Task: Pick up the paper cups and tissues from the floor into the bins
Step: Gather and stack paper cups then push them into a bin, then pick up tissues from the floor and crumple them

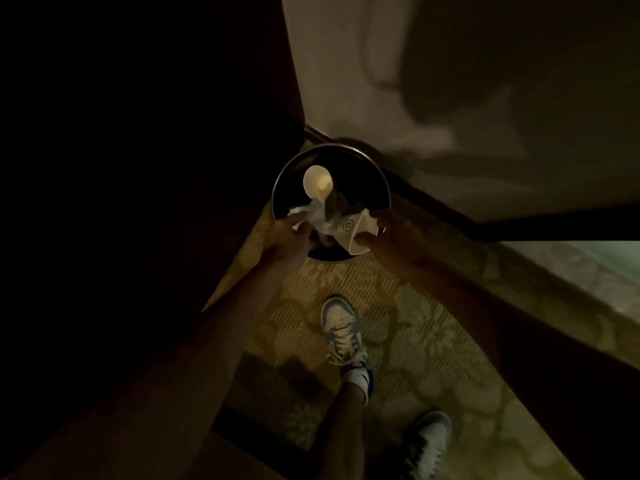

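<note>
Your left hand [289, 237] grips crumpled tissue [320, 220] and your right hand [391, 230] holds a paper cup [353, 233] on its side, both over the near rim of the round bin [367, 174] at frame centre. Another cup [317, 183] shows inside the bin. Your shoes [341, 330] stand on patterned carpet [408, 341] below.

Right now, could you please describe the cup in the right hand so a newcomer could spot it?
Find the round dark bin in the corner. Over its near rim, the right hand grips a white paper cup tipped sideways. Unlike the open-mouthed cup behind it, this one shows a circular printed mark.
</note>
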Tool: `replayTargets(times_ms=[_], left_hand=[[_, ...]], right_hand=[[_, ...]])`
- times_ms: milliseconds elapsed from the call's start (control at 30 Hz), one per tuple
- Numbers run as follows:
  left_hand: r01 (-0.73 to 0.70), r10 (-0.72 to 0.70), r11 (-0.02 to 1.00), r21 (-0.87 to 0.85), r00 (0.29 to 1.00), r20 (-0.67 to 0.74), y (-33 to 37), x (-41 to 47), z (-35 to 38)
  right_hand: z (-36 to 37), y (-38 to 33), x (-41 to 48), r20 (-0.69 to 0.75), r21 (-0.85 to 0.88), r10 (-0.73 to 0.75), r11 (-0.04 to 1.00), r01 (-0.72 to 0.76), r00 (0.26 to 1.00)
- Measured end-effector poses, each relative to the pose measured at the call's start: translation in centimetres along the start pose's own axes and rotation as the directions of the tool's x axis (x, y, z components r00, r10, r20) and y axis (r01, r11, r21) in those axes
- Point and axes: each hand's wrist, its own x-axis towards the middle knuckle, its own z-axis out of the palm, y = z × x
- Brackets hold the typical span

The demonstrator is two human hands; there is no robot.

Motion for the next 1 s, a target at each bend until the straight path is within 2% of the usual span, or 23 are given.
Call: replayTargets(times_ms=[67,133,267,367,533,700,800,933,1000], left_hand=[[-0.013,0.015,0.992,0.128,1.000,-0.014,1.7,-1.7,-1.5],[-0.050,0.052,0.985,0.168,0.999,-0.007,4.0,-4.3,-3.2],[-0.302,0.301,0.930,0.211,0.953,0.039,10.1,-13.0,-6.1],[-0.493,0.468,0.842,0.218,0.869,0.160,15.8,-22.1,-8.1],[-0.771,0.668,0.576,0.271,0.635,0.387,25.8,-39.2,-11.0],[-0.909,0.700,0.234,0.344,0.403,0.589,33.0,-56.3,-11.2],[-0.963,0.653,0.079,0.259,0.246,0.716,35.3,-64.0,-8.1],[-0.999,0.621,-0.029,0.046,0.019,0.784,36.8,-71.2,-1.2],[-0.998,0.571,-0.058,-0.037,-0.064,0.818,37.3,-74.0,2.8]], right_hand=[[-1.3,-0.7,-2.3,-0.028,-0.034,-0.062,0.998,0.061,0.998],[-3.0,-2.1,-5.6,-0.050,-0.045,-0.111,0.993,0.109,0.993],[-7.9,-5.6,-15.3,-0.148,-0.027,-0.219,0.976,0.218,0.964],[-12.3,-8.7,-25.6,-0.208,-0.014,-0.307,0.950,0.311,0.929],[-19.8,-11.5,-44.0,-0.330,-0.087,-0.416,0.907,0.412,0.847],[-25.0,-9.8,-59.8,-0.411,-0.210,-0.459,0.888,0.408,0.787],[-27.5,-6.8,-67.2,-0.512,-0.249,-0.428,0.904,0.348,0.745],[-30.2,-1.6,-74.5,-0.711,-0.150,-0.314,0.942,0.301,0.629],[-31.0,1.4,-77.3,-0.782,-0.086,-0.233,0.959,0.270,0.578]])
